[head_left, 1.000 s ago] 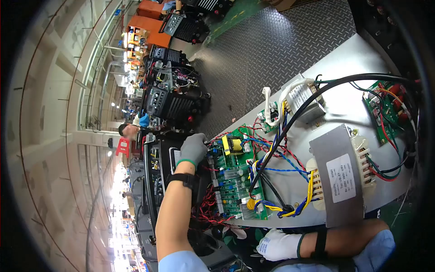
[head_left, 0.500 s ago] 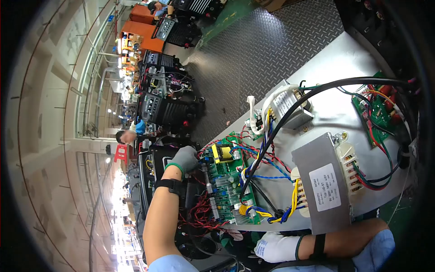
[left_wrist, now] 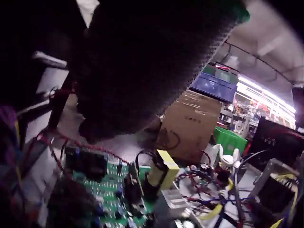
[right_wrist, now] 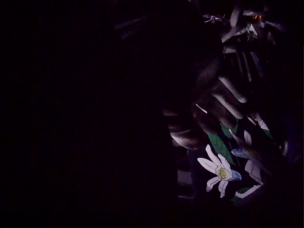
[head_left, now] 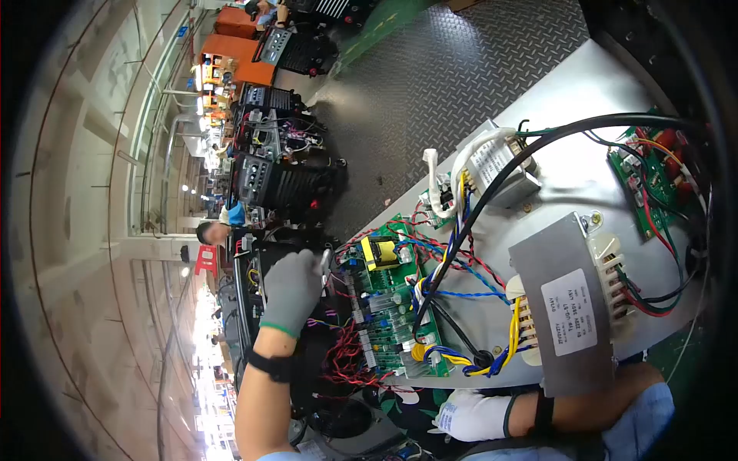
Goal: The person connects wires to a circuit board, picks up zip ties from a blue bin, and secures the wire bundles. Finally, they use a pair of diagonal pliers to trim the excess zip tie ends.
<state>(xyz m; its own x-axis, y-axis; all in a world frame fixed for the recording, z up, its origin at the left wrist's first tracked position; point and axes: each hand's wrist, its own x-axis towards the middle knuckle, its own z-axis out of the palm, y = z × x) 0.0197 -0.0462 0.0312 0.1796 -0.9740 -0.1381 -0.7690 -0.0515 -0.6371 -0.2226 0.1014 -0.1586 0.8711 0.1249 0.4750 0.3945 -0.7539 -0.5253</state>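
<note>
My left hand, in a grey glove with a green cuff, is beside the left edge of a green circuit board. A small silvery piece shows at its fingertips, its kind unclear. In the left wrist view the dark glove hangs over the board, close to twisted red wires and a yellow transformer. My right hand, in a white glove, lies below the metal panel. Its loosely curled fingers are over dark flowered cloth in the dim right wrist view.
A large grey-clad transformer and a smaller one are mounted on the panel. A thick black cable arches across it to the right. Red wires bunch at the board's lower left. Machines line the far side.
My left hand has drawn back from the board's edge, down and to the left, and a silvery piece now shows at its fingertips. The right hand stays where it was.
</note>
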